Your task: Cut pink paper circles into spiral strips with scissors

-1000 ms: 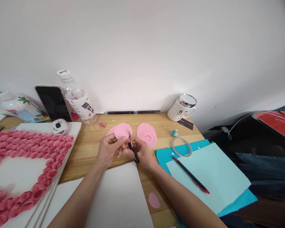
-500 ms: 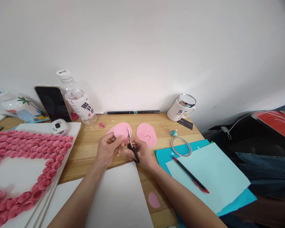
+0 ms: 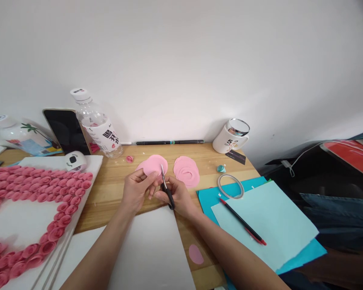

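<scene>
My left hand [image 3: 138, 189] pinches a round pink paper disc [image 3: 154, 163] at its lower edge. Held in my right hand [image 3: 180, 197] is a pair of black-handled scissors [image 3: 167, 189], its blades pointing up across the disc's right side. Part of another pink paper shows behind the disc at its left. Just right of the scissors, pink paper spirals [image 3: 186, 172] lie stacked on the wooden table [image 3: 109, 185]. A small rolled pink paper rose [image 3: 129, 159] sits beyond my left hand. My fingers hide the disc's bottom edge.
A white board with rows of pink paper roses [image 3: 56, 233] fills the left, with a bottle [image 3: 99, 129] and a phone [image 3: 65, 129] behind it. Right are a mug [image 3: 230, 137], tape roll [image 3: 230, 186], pen [image 3: 242, 220] and blue paper sheets [image 3: 269, 225]. White paper [image 3: 151, 249] lies below my hands.
The scissors have turned more upright and shifted slightly left, and their blades look closer together on the disc. My left hand and the disc have hardly moved.
</scene>
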`<state>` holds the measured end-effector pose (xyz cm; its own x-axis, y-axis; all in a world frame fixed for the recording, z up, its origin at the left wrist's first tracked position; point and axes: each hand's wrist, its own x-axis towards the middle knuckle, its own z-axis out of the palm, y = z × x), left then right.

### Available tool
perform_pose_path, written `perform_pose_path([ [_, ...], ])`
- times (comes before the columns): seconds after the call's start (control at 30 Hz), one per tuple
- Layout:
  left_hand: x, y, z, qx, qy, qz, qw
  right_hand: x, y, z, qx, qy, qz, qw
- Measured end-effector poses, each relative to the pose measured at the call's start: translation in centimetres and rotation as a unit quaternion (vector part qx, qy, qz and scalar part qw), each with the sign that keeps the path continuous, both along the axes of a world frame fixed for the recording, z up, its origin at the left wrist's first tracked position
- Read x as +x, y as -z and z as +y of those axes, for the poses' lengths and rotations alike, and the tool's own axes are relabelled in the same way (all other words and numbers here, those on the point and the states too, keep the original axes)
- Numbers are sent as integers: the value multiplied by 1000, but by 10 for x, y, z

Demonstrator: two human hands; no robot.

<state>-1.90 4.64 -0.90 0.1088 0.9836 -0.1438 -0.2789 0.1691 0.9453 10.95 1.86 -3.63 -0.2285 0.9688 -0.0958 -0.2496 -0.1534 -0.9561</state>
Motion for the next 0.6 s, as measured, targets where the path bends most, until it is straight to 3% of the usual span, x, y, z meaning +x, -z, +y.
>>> perform_pose_path([
  [0.17,3,2,-2,-11,10,4,1000,0,-4,2,38,22,32,999],
  [0.6,3,-4,-2,-17,13,1,1000,1,-3,2,40,1,38,998],
])
